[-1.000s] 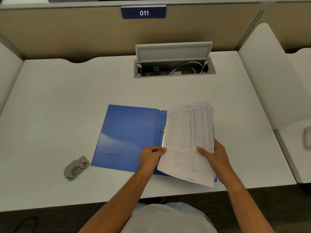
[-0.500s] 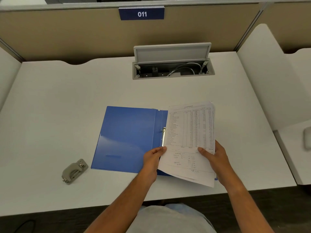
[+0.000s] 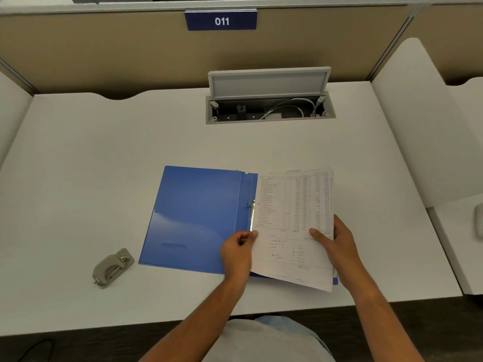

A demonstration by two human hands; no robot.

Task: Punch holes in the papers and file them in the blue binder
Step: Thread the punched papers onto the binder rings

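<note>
The blue binder (image 3: 196, 218) lies open on the white desk (image 3: 104, 165), its cover spread to the left and its metal ring clip (image 3: 251, 214) along the spine. A stack of printed papers (image 3: 295, 218) rests over the binder's right half, its near end lifted slightly. My left hand (image 3: 239, 253) pinches the papers' left edge beside the clip. My right hand (image 3: 333, 242) grips their right edge, thumb on top. A grey metal hole punch (image 3: 112, 267) sits on the desk to the left of the binder, away from both hands.
An open cable hatch (image 3: 269, 100) with its lid raised sits at the back of the desk. Beige partition walls with a blue "011" sign (image 3: 221, 20) stand behind. A white divider (image 3: 413, 121) borders the right side. The desk's front edge runs just below the binder.
The stack has barely shifted; both hands keep their hold on the papers, and my left hand has edged slightly up along the left edge toward the clip.
</note>
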